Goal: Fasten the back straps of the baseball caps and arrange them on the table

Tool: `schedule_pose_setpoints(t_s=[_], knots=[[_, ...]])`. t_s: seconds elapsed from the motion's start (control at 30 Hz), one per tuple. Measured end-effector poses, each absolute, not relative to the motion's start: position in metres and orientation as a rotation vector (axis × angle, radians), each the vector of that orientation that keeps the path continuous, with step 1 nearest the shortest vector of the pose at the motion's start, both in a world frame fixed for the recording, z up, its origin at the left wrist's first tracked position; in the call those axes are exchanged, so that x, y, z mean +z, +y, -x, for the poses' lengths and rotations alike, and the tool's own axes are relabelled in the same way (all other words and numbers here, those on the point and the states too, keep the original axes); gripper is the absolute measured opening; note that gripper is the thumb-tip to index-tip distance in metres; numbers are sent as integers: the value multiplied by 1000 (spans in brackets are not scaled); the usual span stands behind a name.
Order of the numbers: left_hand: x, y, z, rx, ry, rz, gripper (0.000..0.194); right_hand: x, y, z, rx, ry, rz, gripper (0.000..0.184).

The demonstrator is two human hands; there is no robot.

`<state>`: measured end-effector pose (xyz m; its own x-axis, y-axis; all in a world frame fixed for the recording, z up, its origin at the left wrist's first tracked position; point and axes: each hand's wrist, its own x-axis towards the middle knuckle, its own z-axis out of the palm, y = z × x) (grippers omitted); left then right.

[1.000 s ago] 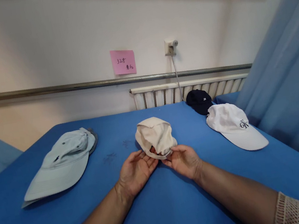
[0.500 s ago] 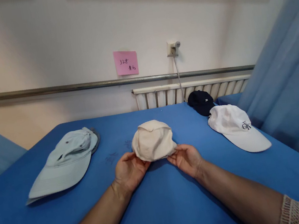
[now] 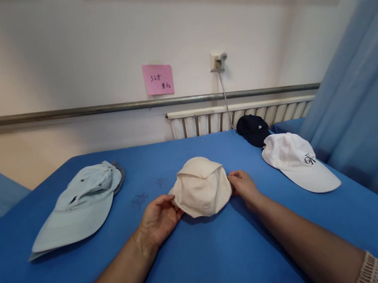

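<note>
A cream cloth hat [image 3: 202,188] sits in the middle of the blue-covered table, its crown partly folded and its brim turned toward me. My left hand [image 3: 161,216] pinches the left edge of the brim, thumb on top and fingers beneath. On the opposite side, my right hand [image 3: 243,185] grips the brim's right edge between thumb and fingers. The undersides of the hat and some fingertips are hidden.
Pale blue caps [image 3: 79,204] lie stacked at the left, a grey one [image 3: 119,176] showing behind. To the right rest a white cap [image 3: 297,161] and a navy cap [image 3: 253,130]. A radiator [image 3: 204,123] and wall stand behind; a blue curtain [image 3: 366,110] hangs right.
The cream hat has come slightly nearer, and its brim is spread wider. My right hand has shifted from under the front to the right edge; my left hand stays at the left edge.
</note>
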<state>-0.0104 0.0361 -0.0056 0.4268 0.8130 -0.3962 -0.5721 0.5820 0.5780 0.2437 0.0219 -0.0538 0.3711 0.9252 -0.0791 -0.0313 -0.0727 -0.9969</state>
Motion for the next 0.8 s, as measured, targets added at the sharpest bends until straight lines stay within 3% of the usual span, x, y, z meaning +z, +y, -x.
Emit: schedule_pose_setpoints(t_s=[0.4, 0.57, 0.8], knots=[[-6, 41, 13, 967, 999, -724, 11, -68, 34, -262, 682, -997, 1595, 15], [-12, 44, 15, 1208, 1265, -1041, 32, -60, 28, -260, 564, -1111, 1551, 22], [-9, 46, 18, 1173, 1204, -1332, 39, -56, 16, -243, 483, -1376, 1545, 24]])
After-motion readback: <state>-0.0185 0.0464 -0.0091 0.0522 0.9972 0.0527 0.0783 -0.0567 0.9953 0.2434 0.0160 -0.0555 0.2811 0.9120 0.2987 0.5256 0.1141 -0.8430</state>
